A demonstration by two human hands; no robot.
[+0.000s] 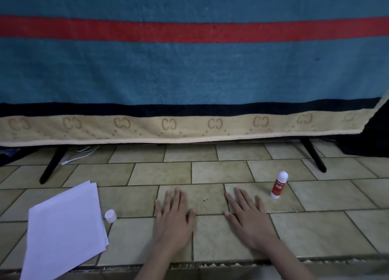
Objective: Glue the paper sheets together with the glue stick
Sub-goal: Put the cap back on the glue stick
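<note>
Both hands, left hand (173,213) and right hand (248,213), lie flat on the tiled floor (315,233), fingers straight and slightly spread. The glue stick (279,185) stands just right of them; paper sheets (65,231) and seemingly its cap (110,216) lie left.

1 head-worn view, forward and down, close over tiled floor (221,170).

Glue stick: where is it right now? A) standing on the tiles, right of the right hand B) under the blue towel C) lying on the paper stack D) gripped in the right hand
A. The glue stick stands upright on the tiled floor, apart from and to the right of the right hand, which lies flat and holds nothing; the paper stack is far off to the left.
</note>
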